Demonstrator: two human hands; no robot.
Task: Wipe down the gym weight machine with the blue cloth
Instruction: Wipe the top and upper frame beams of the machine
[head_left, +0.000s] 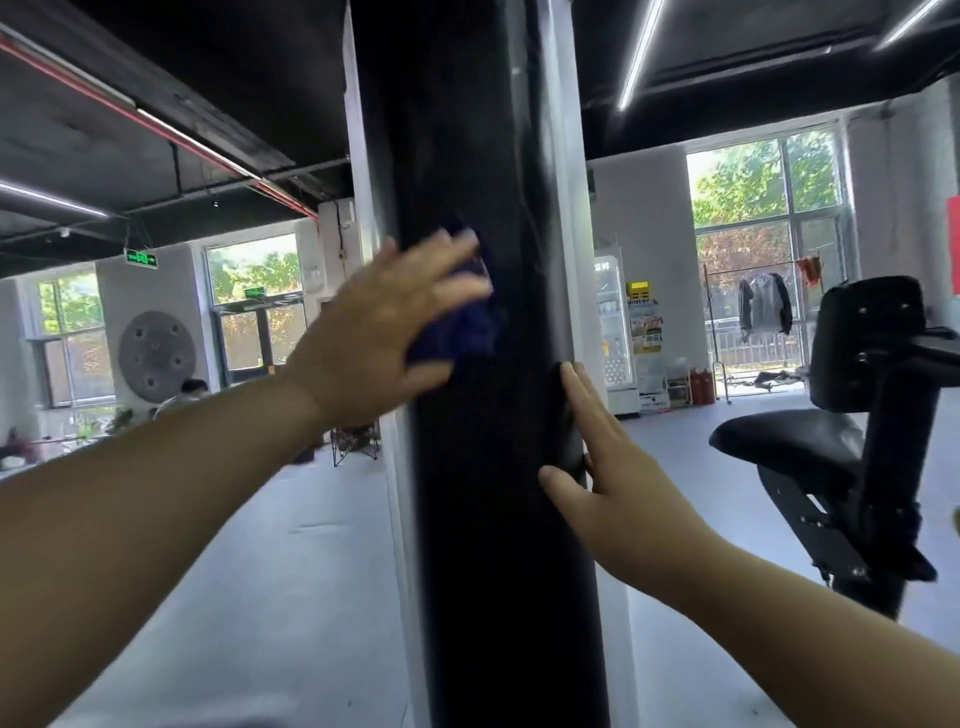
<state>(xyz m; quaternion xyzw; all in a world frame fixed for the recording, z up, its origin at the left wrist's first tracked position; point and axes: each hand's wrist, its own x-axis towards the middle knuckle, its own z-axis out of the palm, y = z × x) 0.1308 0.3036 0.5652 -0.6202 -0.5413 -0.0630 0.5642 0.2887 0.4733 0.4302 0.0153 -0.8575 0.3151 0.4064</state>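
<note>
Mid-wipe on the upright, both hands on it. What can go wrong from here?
1. The left hand presses the blue cloth to the black column with straight fingers and does not grip it, so the cloth may slip out and fall.
2. The right hand rests flat on the column's right edge just below the cloth, so a downward stroke could run into it.
3. The cloth covers only a small patch, so parts of the column may get missed.

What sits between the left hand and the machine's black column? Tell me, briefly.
The blue cloth, pressed under the left hand against the black column, as the head view shows.
</note>
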